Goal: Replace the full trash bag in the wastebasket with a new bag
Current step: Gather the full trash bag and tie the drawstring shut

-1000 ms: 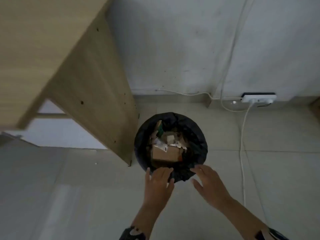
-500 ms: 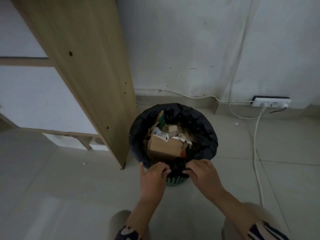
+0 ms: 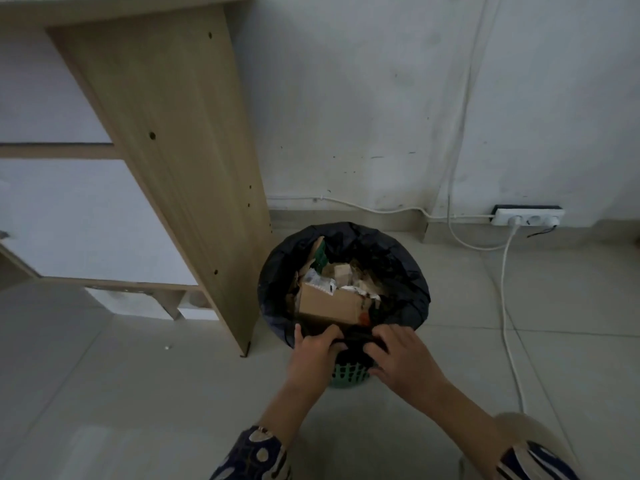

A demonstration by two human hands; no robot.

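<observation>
Both hands grip the near rim of the crumpled black plastic trash bag (image 3: 408, 265) lining the green mesh wastebasket (image 3: 348, 374): left hand (image 3: 317, 355) and right hand (image 3: 403, 355) equally close; the bag lifts straight up.

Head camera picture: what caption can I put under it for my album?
Both hands, left hand and right hand, grip the near edge of the black trash bag in a full green wastebasket.
</observation>
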